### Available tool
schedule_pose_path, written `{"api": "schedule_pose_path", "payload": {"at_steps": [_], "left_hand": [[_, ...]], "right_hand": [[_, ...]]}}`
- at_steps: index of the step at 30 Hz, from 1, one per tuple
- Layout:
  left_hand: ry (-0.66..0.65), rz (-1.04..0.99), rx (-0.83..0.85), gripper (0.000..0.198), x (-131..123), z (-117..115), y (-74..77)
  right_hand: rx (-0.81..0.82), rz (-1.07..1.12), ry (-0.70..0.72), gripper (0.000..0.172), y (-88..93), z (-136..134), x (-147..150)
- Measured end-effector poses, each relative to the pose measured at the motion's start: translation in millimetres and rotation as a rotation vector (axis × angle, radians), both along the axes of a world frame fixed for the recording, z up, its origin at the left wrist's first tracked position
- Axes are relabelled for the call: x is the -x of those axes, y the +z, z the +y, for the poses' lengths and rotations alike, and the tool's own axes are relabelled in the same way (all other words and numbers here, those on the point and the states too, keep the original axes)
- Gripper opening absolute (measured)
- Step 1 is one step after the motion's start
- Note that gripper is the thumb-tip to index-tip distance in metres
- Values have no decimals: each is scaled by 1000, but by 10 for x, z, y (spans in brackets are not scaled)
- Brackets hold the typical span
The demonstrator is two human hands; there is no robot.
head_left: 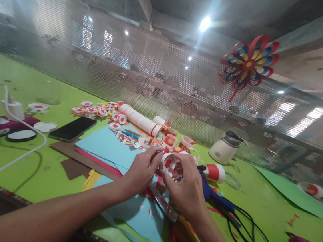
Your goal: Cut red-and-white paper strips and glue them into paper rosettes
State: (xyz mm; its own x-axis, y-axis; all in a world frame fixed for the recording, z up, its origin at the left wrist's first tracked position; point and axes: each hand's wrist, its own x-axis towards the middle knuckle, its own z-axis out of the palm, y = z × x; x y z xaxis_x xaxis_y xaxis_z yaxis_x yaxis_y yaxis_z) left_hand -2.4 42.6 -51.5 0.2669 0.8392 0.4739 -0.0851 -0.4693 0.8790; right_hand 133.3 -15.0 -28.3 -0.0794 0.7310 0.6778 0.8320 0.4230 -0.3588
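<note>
Pinching from both sides, left hand [142, 167] and right hand [188, 181], on a small white paper ring [168, 162] with red centre; held up over the cluttered middle of the green table [49, 180]. Risks, big to small:
- Could drag the loose lower blue sheet [148, 230] if leaned on, shifting everything on top.
- Could knock the blue corded tool [213, 191] just beside the right hand; likely a glue gun, burn hazard if hot, can't tell.
- Could get scraped on the metal tool [164, 205] below; type unclear.
- Could topple the red-and-white paper bands [170, 141] by reaching forward.
- Could crush or skew the ring by squeezing unevenly, or lose it among the paper scraps [149, 212] by slackening.
</note>
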Motion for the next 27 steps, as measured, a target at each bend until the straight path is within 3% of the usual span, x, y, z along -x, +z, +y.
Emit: {"api": "schedule_pose_path", "payload": {"at_steps": [10,21,27], "left_hand": [[-9,27,25,32,30,-18,51],[-372,-105,354,35,102,-21,256],[-491,-137,372,44,161,22,229]], "right_hand": [[-3,80,-24,38,-13,19,19],[143,305,39,36,16,29,-39],[103,320,33,41,-21,60,-87]]}}
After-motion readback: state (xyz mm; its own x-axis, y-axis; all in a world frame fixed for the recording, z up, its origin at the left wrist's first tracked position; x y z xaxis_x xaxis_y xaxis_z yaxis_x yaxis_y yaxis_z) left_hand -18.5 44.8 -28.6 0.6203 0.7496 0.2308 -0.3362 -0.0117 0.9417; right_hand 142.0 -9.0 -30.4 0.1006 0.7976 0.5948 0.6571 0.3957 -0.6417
